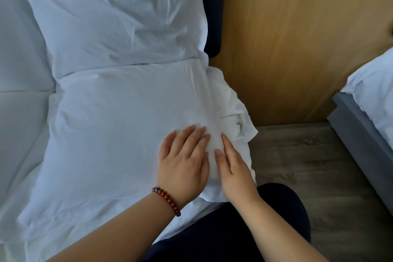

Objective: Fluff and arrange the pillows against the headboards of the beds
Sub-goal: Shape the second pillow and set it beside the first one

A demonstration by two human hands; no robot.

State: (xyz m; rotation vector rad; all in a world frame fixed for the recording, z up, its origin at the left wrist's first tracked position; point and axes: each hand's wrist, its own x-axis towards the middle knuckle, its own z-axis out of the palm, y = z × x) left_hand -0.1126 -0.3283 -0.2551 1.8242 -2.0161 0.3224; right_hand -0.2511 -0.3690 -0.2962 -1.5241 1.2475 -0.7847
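The left hand [185,159] and right hand [231,166] lay flat, fingers straight, pressing the end of the near pillow [119,123], which lay on the bed [21,112] touching the far pillow [119,17] by the dark headboard [213,17]. This looked like the patting-down step. Next, the bunched case end [231,108] likely needed tucking in.

open floor [308,166] beside pillow [117,134], second bed [361,134] and wooden panel [276,38] bounding it

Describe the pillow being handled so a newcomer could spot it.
Start at the wood panel, then the white bed beside it, where two pillows lie side by side. It is the near pillow, under the left hand and right hand. Unlike the far pillow, its case bunches loosely at the bed's edge.
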